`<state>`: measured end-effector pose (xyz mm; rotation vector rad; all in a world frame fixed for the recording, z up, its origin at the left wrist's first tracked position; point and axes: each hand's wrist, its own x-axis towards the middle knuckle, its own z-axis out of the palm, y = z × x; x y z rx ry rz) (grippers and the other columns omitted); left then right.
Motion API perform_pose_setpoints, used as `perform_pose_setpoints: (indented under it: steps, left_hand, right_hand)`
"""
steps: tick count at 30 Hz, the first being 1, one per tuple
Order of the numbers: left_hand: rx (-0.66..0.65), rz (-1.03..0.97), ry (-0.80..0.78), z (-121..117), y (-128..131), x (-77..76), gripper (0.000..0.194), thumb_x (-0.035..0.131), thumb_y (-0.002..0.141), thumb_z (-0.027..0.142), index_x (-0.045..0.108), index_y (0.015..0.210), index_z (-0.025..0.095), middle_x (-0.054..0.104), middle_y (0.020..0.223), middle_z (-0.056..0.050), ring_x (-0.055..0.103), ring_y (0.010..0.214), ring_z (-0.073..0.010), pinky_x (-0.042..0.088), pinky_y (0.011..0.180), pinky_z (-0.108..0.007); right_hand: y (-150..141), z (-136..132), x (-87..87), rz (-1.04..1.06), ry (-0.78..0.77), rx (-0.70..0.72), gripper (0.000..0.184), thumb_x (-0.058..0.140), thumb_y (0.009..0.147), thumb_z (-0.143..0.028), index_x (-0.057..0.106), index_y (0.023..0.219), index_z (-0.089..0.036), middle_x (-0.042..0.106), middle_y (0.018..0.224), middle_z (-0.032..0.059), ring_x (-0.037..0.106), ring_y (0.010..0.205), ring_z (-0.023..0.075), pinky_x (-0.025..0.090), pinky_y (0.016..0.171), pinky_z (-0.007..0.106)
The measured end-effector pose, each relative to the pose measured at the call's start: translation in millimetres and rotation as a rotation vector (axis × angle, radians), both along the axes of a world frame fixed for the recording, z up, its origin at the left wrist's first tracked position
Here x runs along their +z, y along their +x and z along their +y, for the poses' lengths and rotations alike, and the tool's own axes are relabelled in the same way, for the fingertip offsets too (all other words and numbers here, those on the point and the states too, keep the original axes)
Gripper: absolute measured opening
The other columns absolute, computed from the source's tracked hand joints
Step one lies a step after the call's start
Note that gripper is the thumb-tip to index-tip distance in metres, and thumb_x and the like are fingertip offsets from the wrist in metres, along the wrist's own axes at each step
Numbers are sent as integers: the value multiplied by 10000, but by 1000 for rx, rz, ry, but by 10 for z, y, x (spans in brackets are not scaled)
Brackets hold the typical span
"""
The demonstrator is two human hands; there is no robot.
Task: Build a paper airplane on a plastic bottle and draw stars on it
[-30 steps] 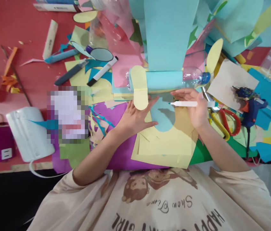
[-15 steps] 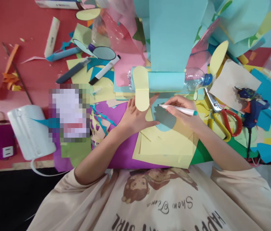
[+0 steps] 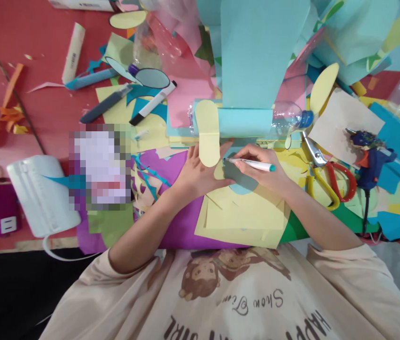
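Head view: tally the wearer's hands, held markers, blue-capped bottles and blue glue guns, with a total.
Hands: 2 (left hand, right hand)
Held marker: 1
Blue-capped bottle: 1
Blue glue gun: 1
Total: 5

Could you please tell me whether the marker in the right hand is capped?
Uncapped: the white marker shows its bare tip near the left hand.

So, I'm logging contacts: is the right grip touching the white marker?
Touching: the head view shows the white marker pinched in the right grip.
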<state>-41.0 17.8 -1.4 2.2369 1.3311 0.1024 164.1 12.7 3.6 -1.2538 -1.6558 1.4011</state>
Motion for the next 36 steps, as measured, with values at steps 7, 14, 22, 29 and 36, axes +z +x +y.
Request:
perform_pose_setpoints:
  steps: [7,14,22,29,36]
  left_hand:
    - [-9,-16,43,-11,-22,-51,858,695,799,553,330,1520,264,494,1451,-140,433,1359,-367,290,1153,-519]
    - [13,4,0,-5,-10,-31,878,711,783,575,348,1516,256,476,1468,-147,410,1368,-387,295,1149,-519]
    - [2,-32,-1,-4,-20,-32,866,722,786,540,342,1514,264,459,1493,-124,395,1384,-368,286,1163,-497]
    - [20,-32,-18,3,-7,-17,901,754,760,512,335,1519,270,443,1511,-114,381,1385,-383,298,1152,-509]
    - [12,2,-28,6,1,-15,916,740,769,525,305,1535,273,433,1523,-110,373,1390,-387,287,1157,-517]
  right_hand:
    - [-7,-1,39,-91,54,17,208,608,893,-401,646,843,-204,667,764,-5,544,650,117,364,576,241]
    - [48,-11,52,-129,67,-10,201,615,888,-377,632,795,-200,635,710,-14,495,602,103,344,552,238]
    - [117,-7,92,-150,75,-54,210,621,874,-378,607,751,-208,623,685,-17,479,597,111,335,547,247]
    - [200,-5,142,-167,62,-90,182,643,859,-332,606,731,-208,595,658,-19,466,583,110,342,552,256]
    - [248,-6,178,-177,60,-125,153,649,846,-291,604,726,-207,592,654,-27,457,583,105,326,546,259]
